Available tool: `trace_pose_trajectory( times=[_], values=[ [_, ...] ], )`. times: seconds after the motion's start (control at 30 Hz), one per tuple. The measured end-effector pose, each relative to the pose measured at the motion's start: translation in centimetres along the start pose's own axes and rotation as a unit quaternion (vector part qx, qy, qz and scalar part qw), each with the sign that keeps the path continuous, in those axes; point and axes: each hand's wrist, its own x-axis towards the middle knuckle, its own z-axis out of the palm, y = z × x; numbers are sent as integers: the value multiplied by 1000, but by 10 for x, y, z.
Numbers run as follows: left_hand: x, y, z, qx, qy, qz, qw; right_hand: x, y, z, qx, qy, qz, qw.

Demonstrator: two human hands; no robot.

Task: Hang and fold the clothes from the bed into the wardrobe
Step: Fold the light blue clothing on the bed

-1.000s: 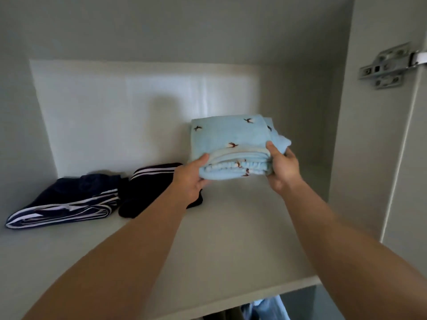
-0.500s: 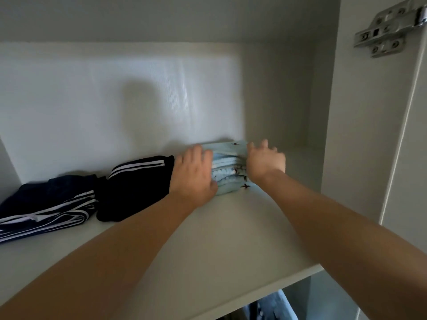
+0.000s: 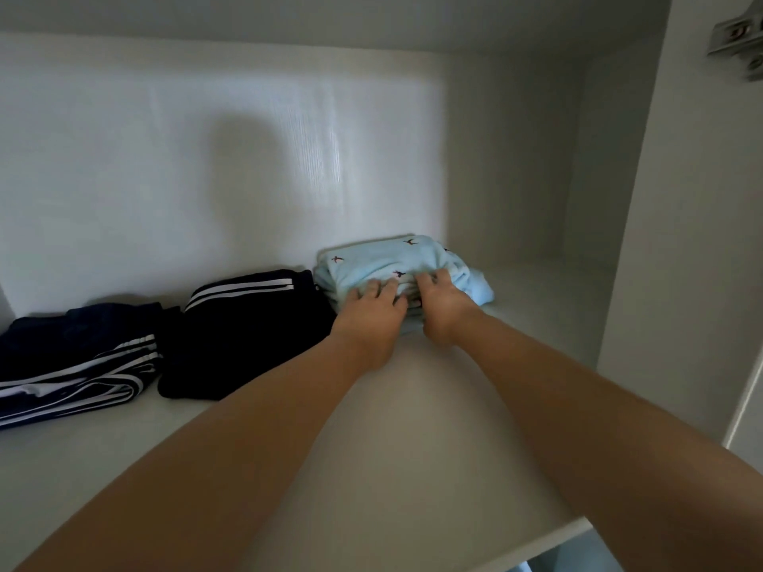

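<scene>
Head view, wardrobe shelf compartment.

- Nearest: both bare forearms reach in over the white shelf (image 3: 413,447), the left forearm (image 3: 247,427) from the lower left and the right forearm (image 3: 578,398) from the lower right.
- Left grip (image 3: 373,319): released, with fingers spread and fairly straight, laid against the front of the folded light blue garment (image 3: 392,258).
- Right grip (image 3: 441,307): just beside the left, with fingers bent against the stacked folds. I cannot tell whether they pinch the cloth.
- The light blue garment has a small dark bird print. It lies flat on the shelf towards the rear, right of centre.
- Touching its left side is a folded black garment (image 3: 247,324) with white stripes.
- Further left is a folded navy garment (image 3: 74,353), also white-striped, against the black one.
- Behind them is the white back wall (image 3: 206,158), which carries a shadow.
- At the right is the side panel (image 3: 681,241), with a metal hinge (image 3: 739,43) at the top corner.
</scene>
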Motion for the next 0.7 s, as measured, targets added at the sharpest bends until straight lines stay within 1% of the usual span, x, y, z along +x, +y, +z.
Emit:
trace_pose_trajectory(
  times=[0.13, 0.27, 0.33, 0.43, 0.47, 0.5, 0.6, 0.7],
  values=[
    [4, 0, -6, -23, -52, -14, 998, 1, -2, 0, 6, -21, -11, 1000],
    [-13, 0, -18, -82, -50, -12, 995, -17, -1, -8, 25, -38, -17, 999],
    [-28, -2, -32, -107, -20, -1, 994, -31, -3, -21, 33, 7, -12, 999],
    [-57, 0, -59, -161, 11, -17, 987, -64, -15, -43, 44, 137, -9, 989],
    [-68, 3, -69, -173, 21, -22, 984, -77, -19, -50, 67, 168, -13, 983],
    [-79, 7, -80, -180, 36, -21, 983, -92, -24, -56, 112, 199, -11, 974],
    [-116, 24, -108, -188, 92, -12, 978, -142, -33, -72, 247, 269, 0, 931],
    [-158, 47, -132, -217, 117, -25, 969, -204, -38, -85, 286, 299, -6, 910]
  ],
)
